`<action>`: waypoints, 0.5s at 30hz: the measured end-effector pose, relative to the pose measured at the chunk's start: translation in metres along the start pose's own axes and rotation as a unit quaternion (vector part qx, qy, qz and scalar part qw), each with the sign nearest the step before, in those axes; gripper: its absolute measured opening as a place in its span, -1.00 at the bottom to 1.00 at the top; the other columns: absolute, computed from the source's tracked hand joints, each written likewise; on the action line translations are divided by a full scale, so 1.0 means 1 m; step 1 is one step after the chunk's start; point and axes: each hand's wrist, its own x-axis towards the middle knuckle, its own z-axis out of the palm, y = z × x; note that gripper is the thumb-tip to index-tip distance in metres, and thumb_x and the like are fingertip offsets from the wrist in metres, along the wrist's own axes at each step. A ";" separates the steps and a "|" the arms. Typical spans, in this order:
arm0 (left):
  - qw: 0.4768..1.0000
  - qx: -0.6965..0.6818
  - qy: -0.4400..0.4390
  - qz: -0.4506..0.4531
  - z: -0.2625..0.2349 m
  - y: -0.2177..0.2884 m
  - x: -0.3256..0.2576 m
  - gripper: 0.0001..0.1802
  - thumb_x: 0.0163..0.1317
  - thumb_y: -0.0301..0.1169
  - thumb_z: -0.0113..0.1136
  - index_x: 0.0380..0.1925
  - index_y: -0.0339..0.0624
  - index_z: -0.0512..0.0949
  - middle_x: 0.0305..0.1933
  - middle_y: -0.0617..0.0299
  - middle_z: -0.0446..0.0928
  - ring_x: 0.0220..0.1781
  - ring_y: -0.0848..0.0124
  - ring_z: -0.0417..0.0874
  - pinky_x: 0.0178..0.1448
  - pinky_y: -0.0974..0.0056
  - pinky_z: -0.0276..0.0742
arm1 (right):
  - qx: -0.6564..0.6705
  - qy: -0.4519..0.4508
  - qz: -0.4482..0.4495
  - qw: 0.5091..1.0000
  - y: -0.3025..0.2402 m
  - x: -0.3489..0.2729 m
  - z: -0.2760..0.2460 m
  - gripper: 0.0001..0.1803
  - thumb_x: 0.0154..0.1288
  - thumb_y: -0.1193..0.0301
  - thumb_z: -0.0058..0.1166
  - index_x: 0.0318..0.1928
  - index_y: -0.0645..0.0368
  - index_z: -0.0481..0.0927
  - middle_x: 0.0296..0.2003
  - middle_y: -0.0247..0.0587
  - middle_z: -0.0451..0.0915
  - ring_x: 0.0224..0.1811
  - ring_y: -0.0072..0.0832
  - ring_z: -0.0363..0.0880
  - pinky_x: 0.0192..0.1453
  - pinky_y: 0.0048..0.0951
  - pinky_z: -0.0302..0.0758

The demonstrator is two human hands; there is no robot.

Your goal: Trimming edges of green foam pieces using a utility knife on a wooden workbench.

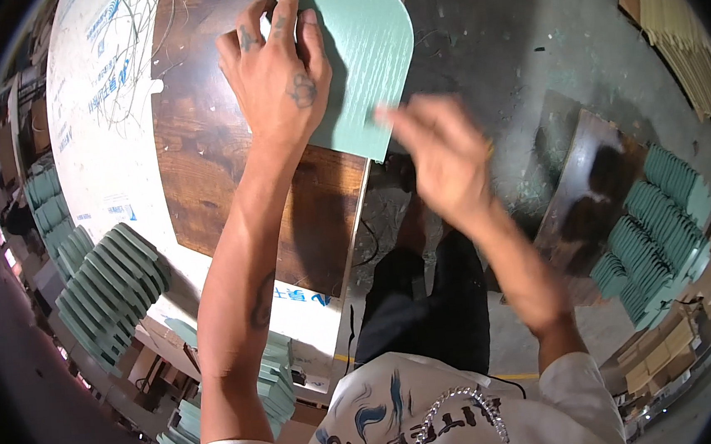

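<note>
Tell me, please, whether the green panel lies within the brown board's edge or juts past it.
Out past it: the right edge of the brown board disappears beneath the green panel, which shows beyond.

The pale green panel (368,62) is thin, with a rounded far end and a straight near end. Its upper face shows fine streaks that shine in the light. It lies on the brown wood-look tabletop (205,167), its right side reaching slightly past the edge; its left side is partly covered.
</note>
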 end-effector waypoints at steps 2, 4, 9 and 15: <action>0.999 0.018 0.016 0.030 0.008 -0.023 -0.008 -0.58 0.53 -0.12 -0.02 0.30 0.14 0.56 0.19 0.08 0.53 0.04 0.06 0.47 0.25 -0.03 0.33 | 0.078 -0.072 0.004 0.994 -0.025 -0.042 0.001 -0.42 0.24 0.70 0.13 0.19 -0.19 0.71 -0.21 -0.26 0.64 -0.20 -0.42 0.61 -0.14 -0.38 0.62; 1.000 0.014 0.009 0.019 0.011 -0.021 -0.009 -0.58 0.53 -0.13 -0.01 0.30 0.16 0.56 0.20 0.07 0.53 0.04 0.06 0.47 0.27 -0.03 0.33 | 0.115 -0.062 0.000 0.991 -0.026 -0.049 0.001 -0.39 0.26 0.71 0.09 0.25 -0.14 0.66 -0.26 -0.28 0.64 -0.23 -0.46 0.61 -0.21 -0.42 0.61; 0.999 -0.008 0.011 0.039 0.014 -0.025 -0.005 -0.57 0.52 -0.17 0.00 0.32 0.17 0.55 0.21 0.06 0.50 0.15 0.05 0.47 0.30 -0.04 0.32 | 0.048 0.068 0.068 0.994 0.048 0.062 -0.010 -0.65 0.43 0.59 0.07 0.15 0.06 0.72 -0.39 -0.29 0.64 -0.43 -0.57 0.56 -0.37 -0.53 0.48; 1.000 0.001 0.008 0.005 0.010 -0.015 -0.002 -0.59 0.48 -0.23 0.06 0.29 0.13 0.57 0.13 0.00 0.52 0.09 0.05 0.46 0.25 -0.02 0.34 | 0.121 0.041 -0.002 0.992 0.057 0.086 -0.007 -0.72 0.44 0.52 0.15 0.10 0.13 0.73 -0.25 -0.27 0.66 -0.29 -0.52 0.57 -0.12 -0.52 0.51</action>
